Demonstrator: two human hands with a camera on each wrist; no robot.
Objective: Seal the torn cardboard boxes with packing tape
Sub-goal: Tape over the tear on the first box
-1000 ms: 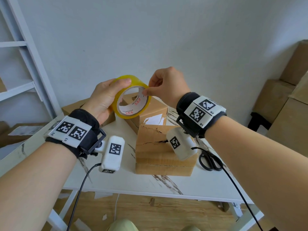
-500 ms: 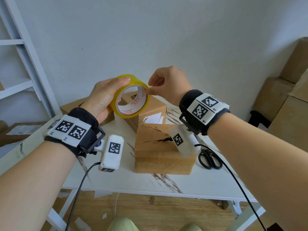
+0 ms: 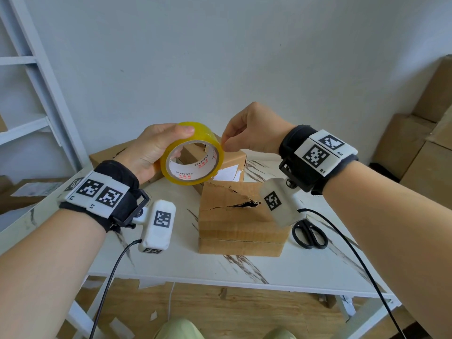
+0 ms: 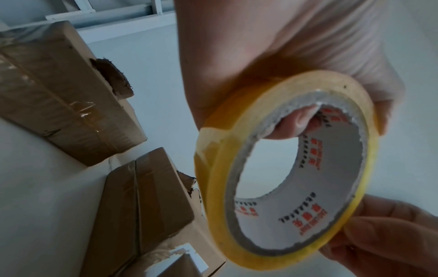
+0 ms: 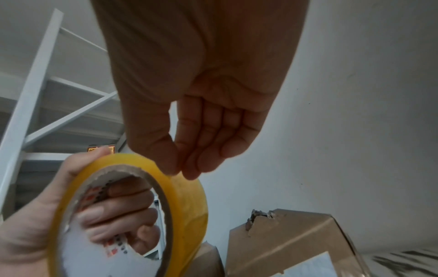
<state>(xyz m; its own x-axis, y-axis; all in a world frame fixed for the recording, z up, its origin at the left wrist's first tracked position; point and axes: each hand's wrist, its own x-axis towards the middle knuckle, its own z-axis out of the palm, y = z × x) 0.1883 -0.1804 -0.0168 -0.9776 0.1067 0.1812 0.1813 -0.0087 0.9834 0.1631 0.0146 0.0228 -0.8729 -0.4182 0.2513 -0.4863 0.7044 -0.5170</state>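
Note:
My left hand (image 3: 156,150) grips a yellow roll of packing tape (image 3: 195,152) in the air above the table, thumb on the outer face and fingers through the white core (image 4: 305,180). My right hand (image 3: 249,135) pinches at the roll's right rim (image 5: 175,174) with thumb and forefinger; whether a loose tape end is between them is hidden. Below, a cardboard box (image 3: 234,216) with a jagged tear across its top stands on the white marble-patterned table (image 3: 220,267). Behind it is another torn box (image 3: 232,162) with a white label.
Black scissors (image 3: 309,234) lie on the table right of the torn box. A flat taped box (image 4: 59,90) lies at the table's back left. White shelving (image 3: 36,81) stands at the left, and stacked cartons (image 3: 415,148) at the right. Paper scraps litter the wooden floor.
Both hands and the roll stayed almost in place. My right thumb and forefinger shifted slightly along the roll's right rim, and the right wrist rose a little.

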